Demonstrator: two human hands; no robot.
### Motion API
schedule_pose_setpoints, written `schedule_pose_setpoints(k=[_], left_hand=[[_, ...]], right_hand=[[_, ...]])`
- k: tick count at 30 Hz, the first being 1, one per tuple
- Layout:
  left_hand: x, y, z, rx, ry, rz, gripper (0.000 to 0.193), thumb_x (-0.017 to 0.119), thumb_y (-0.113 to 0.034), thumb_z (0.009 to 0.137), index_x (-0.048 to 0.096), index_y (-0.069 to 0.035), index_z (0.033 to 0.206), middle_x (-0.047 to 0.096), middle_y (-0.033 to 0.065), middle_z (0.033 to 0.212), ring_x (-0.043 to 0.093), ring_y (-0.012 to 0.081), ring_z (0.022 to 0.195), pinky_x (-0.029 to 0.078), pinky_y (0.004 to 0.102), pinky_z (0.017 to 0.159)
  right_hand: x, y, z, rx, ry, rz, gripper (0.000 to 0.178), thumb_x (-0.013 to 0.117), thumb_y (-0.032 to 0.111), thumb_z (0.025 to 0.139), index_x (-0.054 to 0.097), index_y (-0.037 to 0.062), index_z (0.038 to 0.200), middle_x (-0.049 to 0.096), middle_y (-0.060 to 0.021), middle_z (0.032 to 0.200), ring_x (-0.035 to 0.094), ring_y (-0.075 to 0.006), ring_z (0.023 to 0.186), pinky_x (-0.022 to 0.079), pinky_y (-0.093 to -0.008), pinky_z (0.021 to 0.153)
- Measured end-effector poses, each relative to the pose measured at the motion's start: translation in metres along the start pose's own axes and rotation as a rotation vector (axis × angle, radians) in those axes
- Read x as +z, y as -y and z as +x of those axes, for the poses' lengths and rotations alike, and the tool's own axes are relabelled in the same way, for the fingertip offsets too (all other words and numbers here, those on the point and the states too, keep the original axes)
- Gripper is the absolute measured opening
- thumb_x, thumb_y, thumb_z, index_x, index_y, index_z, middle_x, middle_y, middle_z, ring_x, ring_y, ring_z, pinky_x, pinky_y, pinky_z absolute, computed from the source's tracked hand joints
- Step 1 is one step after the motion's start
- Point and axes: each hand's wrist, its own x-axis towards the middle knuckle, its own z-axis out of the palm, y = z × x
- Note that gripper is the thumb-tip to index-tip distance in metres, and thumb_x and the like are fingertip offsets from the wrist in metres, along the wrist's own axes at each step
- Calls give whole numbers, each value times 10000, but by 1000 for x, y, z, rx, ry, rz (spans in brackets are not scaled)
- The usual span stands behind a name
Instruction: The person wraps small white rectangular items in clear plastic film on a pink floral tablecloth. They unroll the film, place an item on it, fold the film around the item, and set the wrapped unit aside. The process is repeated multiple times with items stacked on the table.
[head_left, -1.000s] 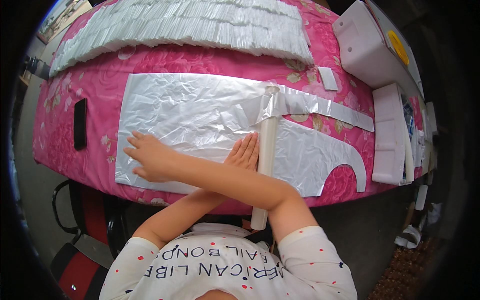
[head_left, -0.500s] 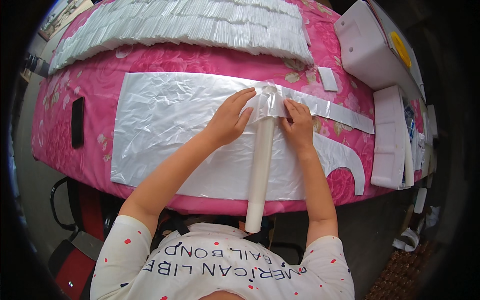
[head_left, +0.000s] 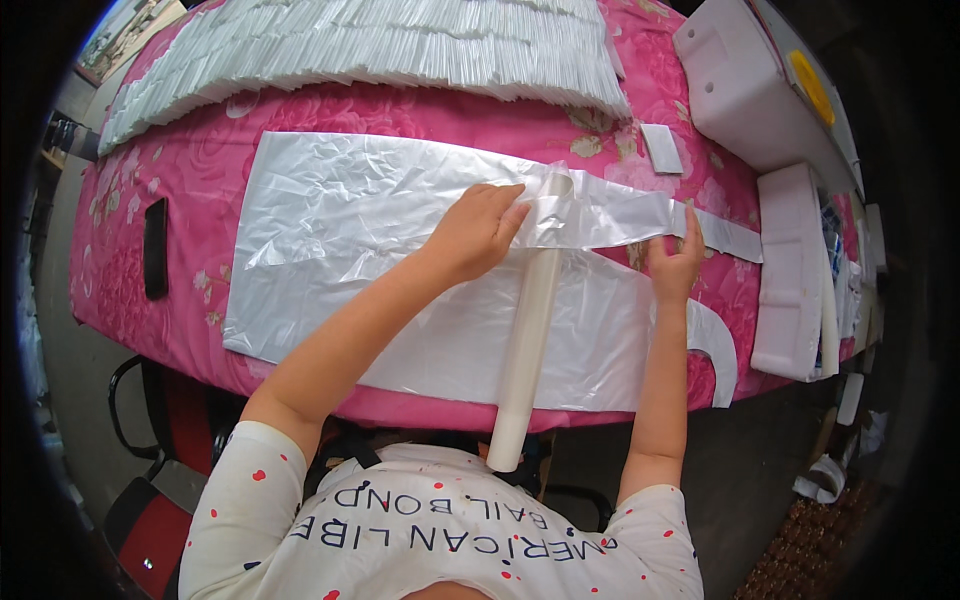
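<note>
A silvery-white plastic bag [head_left: 330,260] with long handle strips lies flat and creased across the table. On top of it rests a pale, translucent roll [head_left: 528,345], its lower end jutting past the table's near edge. Film wraps over the roll's far end, where my left hand [head_left: 478,230] pinches it from the left side. From there a shiny plastic strip [head_left: 610,218] stretches rightward to my right hand [head_left: 676,262], its end between thumb and fingers. Beneath it the bag's upper handle runs on to the right; the curved lower handle [head_left: 718,350] hangs toward the near edge.
Rows of stacked white folded film packets [head_left: 370,50] fill the far side of the pink floral tablecloth [head_left: 110,270]. A black phone-like slab [head_left: 156,248] lies at left, a small white packet [head_left: 661,149] at far right. White foam boxes [head_left: 785,280] border the right; chairs [head_left: 175,415] stand lower left.
My right hand has moved right, away from the roll, drawing the plastic strip out with it. My left hand has shifted slightly right and stays beside the roll's far end.
</note>
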Motion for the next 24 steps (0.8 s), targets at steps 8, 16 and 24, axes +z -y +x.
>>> schedule_pose_setpoints(k=[8,16,24], left_hand=[[0,7,-5,262,-221,221,307,493,-71,852,524,1,1149,568,157,1115,477,315,1104,397,395,926],[-6,1,-11,259,-262,-87,307,464,-25,851,534,-23,1150,573,151,1118,504,324,1081,418,385,904],[28,-2,-7,111,-180,-42,348,428,-53,876,469,-22,1220,550,170,1145,474,325,1097,389,382,928]], right_hand=[[45,63,-39,-699,357,-335,663,577,29,640,448,84,1288,487,-114,1278,402,-303,1226,273,-452,1035],[41,39,-26,192,109,510,238,481,66,859,576,18,1072,635,-80,984,607,-225,885,493,-352,755],[-39,-39,-9,479,-539,653,403,472,114,869,411,5,1252,473,-133,1237,443,-263,1149,320,-371,1000]])
